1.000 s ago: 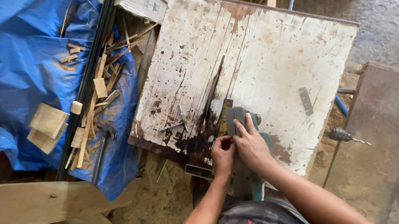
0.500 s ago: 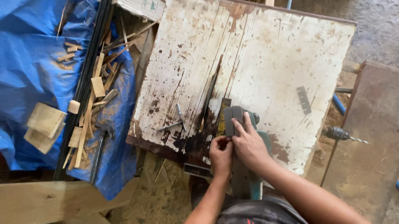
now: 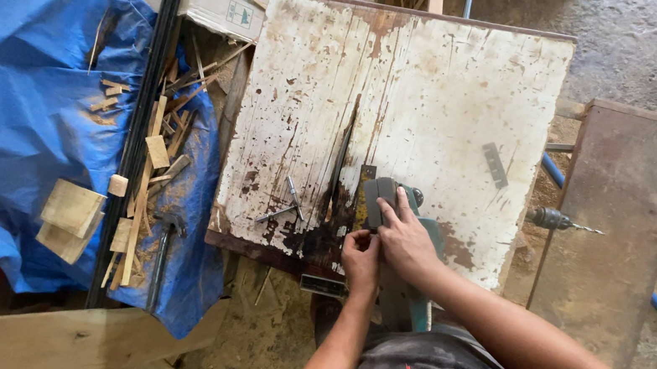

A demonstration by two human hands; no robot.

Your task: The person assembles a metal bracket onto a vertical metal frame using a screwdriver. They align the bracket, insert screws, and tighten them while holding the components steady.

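Down at the near edge of the worn white-painted, rust-stained desk (image 3: 443,81) sits a green and grey hand-held power tool (image 3: 393,206), its dark grey front plate lying flat on the desk top and its green body running back toward the person. Right hand (image 3: 406,239) lies spread over the tool's top, fingers flat and pressing on the grey plate. Left hand (image 3: 359,258) is bunched tight at the tool's left side, just touching the right hand; whether it pinches some small part, cannot tell.

Just left of the tool: a dark slot in the desk, and a pair of thin metal rods (image 3: 285,202) crossed on the surface. Farther right on the desk, a small flat grey metal strip (image 3: 494,164) lies apart. Off the right edge, a drill chuck with bit (image 3: 560,222) pokes toward a brown rusty panel (image 3: 625,215). To the left, a crumpled blue tarpaulin (image 3: 15,59) carries scattered pale wood offcuts (image 3: 70,218).
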